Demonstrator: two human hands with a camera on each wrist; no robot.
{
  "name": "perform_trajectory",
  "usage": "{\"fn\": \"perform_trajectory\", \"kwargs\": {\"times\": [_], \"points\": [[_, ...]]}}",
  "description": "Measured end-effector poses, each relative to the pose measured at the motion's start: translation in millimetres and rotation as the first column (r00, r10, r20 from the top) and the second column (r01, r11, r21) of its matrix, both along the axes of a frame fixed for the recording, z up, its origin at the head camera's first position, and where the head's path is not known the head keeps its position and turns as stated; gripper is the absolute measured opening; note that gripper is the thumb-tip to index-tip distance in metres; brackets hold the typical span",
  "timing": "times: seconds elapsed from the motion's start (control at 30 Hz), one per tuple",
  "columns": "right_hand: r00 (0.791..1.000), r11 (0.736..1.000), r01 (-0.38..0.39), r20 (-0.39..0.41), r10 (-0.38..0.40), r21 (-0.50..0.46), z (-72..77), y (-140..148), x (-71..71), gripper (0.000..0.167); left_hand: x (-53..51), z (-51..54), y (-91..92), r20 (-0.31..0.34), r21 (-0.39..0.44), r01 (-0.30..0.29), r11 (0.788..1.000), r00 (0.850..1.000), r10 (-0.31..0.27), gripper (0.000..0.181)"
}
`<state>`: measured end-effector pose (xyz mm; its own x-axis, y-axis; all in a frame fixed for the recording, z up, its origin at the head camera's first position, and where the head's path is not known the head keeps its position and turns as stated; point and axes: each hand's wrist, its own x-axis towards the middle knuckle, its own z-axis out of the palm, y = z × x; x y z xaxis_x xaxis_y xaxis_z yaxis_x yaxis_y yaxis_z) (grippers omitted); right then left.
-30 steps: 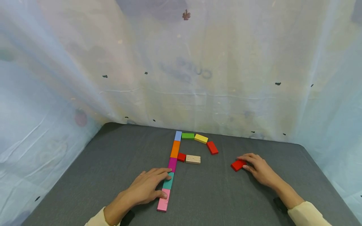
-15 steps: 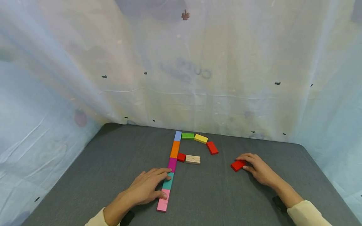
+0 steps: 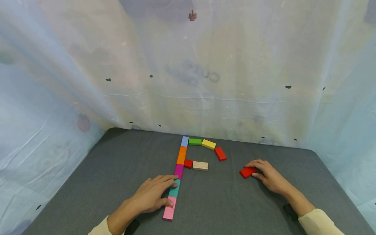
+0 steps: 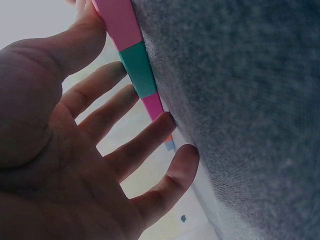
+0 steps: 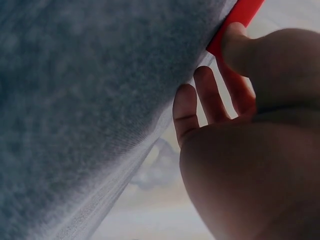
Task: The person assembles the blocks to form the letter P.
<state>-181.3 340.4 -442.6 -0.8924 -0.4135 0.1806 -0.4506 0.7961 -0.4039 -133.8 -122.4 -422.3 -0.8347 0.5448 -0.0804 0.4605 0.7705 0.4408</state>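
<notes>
My left hand (image 3: pixel 152 193) rests with spread fingers on a column of flat wooden blocks. Its thumb touches the pink block (image 3: pixel 168 213), while fingertips lie on the teal block (image 3: pixel 174 192) and by the magenta block (image 3: pixel 179 171). In the left wrist view, the teal block (image 4: pixel 138 70) sits between the pink and magenta ones. Off to the right, my right hand (image 3: pixel 271 178) pinches a red block (image 3: pixel 246 172) on the table between thumb and fingers. The right wrist view shows the thumb against that red block (image 5: pixel 240 22).
Up the column come an orange block (image 3: pixel 181 155) and a blue block (image 3: pixel 184 141). A green block (image 3: pixel 195 141), a yellow block (image 3: pixel 209 144) and a tilted red block (image 3: pixel 220 153) curve rightward. A small red block (image 3: pixel 188 163) and a plain wood block (image 3: pixel 200 166) lie below them on the grey tabletop (image 3: pixel 117 163).
</notes>
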Motion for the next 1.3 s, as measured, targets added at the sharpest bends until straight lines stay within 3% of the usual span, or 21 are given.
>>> {"fn": "perform_trajectory", "kwargs": {"times": [0.5,0.93,1.3], "points": [[0.988,0.999,0.036,-0.152,-0.039,-0.019,-0.6,3.0,2.7,0.034,-0.5,-0.4,-0.5,-0.005,0.005,0.004,1.0,1.0,-0.004,0.048],[0.992,0.999,0.03,-0.12,-0.036,-0.045,0.3,-5.4,0.4,0.032,-0.6,-1.9,-1.5,-0.001,0.003,0.006,1.0,1.0,-0.006,0.049],[0.977,1.0,-0.024,-0.211,0.022,-0.005,0.2,-22.3,-7.4,0.033,-1.5,-2.8,-1.3,0.004,0.001,0.007,1.0,1.0,-0.007,0.049]]}}
